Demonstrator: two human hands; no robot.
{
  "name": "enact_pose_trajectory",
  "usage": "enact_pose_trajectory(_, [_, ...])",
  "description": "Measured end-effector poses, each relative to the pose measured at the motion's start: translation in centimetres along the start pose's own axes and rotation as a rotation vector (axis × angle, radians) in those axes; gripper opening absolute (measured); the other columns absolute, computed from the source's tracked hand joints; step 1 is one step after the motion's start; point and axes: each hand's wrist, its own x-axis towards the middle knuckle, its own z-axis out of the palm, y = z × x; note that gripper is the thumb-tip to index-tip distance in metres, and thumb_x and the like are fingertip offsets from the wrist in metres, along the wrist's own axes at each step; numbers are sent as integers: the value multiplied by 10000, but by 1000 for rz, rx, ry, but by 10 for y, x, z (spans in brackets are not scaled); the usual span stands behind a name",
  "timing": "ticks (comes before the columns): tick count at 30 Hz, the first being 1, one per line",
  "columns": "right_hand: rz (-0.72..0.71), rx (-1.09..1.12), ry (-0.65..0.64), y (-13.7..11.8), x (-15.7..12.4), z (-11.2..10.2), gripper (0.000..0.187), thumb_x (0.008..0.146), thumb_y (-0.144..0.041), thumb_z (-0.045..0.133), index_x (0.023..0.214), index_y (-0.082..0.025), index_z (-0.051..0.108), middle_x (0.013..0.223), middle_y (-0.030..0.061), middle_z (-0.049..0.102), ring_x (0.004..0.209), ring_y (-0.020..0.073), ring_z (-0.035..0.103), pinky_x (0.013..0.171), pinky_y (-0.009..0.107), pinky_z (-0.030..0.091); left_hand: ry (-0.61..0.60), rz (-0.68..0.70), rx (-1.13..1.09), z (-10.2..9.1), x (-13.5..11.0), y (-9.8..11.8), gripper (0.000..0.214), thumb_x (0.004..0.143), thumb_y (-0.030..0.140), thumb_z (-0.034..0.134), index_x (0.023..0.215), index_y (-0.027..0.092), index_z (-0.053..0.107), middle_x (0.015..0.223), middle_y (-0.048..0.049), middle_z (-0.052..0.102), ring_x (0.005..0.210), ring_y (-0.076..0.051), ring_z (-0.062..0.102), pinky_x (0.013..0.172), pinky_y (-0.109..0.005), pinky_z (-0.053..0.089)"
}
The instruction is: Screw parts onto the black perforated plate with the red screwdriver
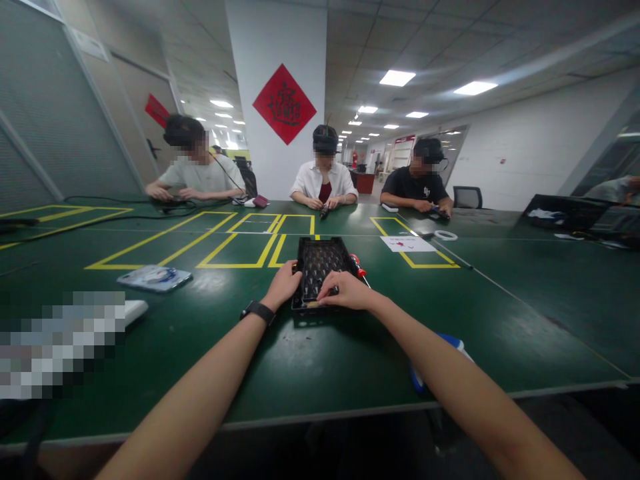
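Note:
A black open box (325, 257) with rows of small dark shapes inside lies in front of me on the green table. My left hand (284, 283) is closed around its left wall, with a black watch strap on the wrist. Over the near right part of the box, my right hand (345, 290) has its fingers bent together in a pinch. Whatever those fingertips hold is too small to make out. A yellowish strip (311, 304) shows below them at the box's near edge. Against the right side of the box rests a red-handled screwdriver (360, 270), partly hidden by my hand.
A phone (155, 278) lies to the left, near a white box-like object (135, 310). A blue-and-white item (453, 342) sits partly under my right forearm. Farther off are a printed sheet (407, 244), a white ring (446, 235) and three seated people.

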Motion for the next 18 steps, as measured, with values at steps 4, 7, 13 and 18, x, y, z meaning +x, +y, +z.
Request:
enact_pose_trajectory(4, [14,9,-7,0,-1,0,175,715,-297,643,832,-187,713,799,42,686,801,148,577,755,259,418,4,-12,14,0,0,0,426,726,161,435,1144,123,505,1191,-114,548,1116,-213,495,970,-323,367])
enact_pose_trajectory(7, [5,8,0,-2,0,-1,168,711,-292,648,822,-184,713,792,42,687,802,152,576,761,265,417,3,-11,18,0,0,0,433,730,169,432,1155,120,495,1191,-116,546,1119,-216,492,972,-328,365])
enact_pose_trajectory(13, [0,-2,3,-3,0,-1,171,712,-302,645,815,-183,711,793,41,686,812,153,580,772,264,419,0,-5,8,1,1,-1,438,736,181,425,1163,102,488,1185,-133,548,1107,-221,499,967,-338,369])
enact_pose_trajectory(18, [6,26,-8,-3,0,-2,185,714,-303,639,830,-174,705,806,39,686,821,148,593,791,260,425,-2,-16,-1,1,2,-2,435,733,177,433,1160,112,490,1190,-126,547,1111,-214,501,970,-340,369])
